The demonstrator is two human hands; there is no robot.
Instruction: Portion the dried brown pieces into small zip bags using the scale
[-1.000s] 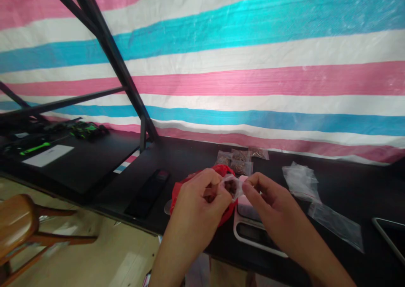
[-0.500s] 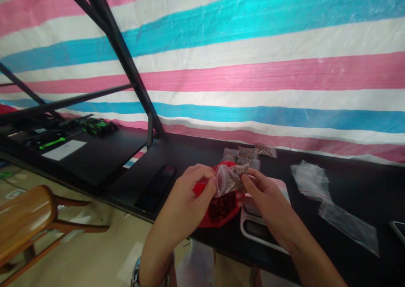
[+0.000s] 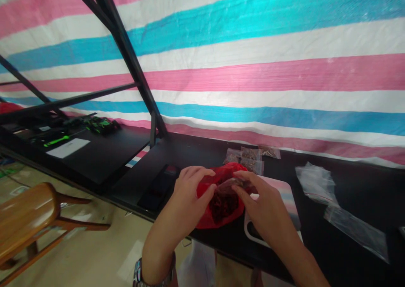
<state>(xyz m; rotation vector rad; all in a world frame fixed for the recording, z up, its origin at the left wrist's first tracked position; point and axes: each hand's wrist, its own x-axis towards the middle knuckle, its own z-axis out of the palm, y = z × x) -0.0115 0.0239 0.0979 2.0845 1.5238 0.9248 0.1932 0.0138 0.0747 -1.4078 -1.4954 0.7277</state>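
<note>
A red plastic bag point(image 3: 207, 221) full of dark dried bits lies open on the black table point(image 3: 190, 152). Over its mouth, my left hand point(image 3: 190, 192) and my right hand point(image 3: 257, 202) pinch a small clear pouch point(image 3: 228, 185) that holds some of the dark bits. Both hands are closed on the pouch's top edge. A white and pink kitchen scale point(image 3: 286, 198) sits just under and right of my right hand.
Several small filled pouches point(image 3: 249, 156) lie behind the red bag by the striped tarp. Empty clear pouches point(image 3: 316, 179) lie on the right. A black phone point(image 3: 158, 188) lies left of the bag. A black metal frame point(image 3: 133, 68) rises at the left; a wooden chair point(image 3: 28, 215) stands below.
My hands have lowered the small pouch from chest height down to the red bag's mouth. The view has shifted slightly left.
</note>
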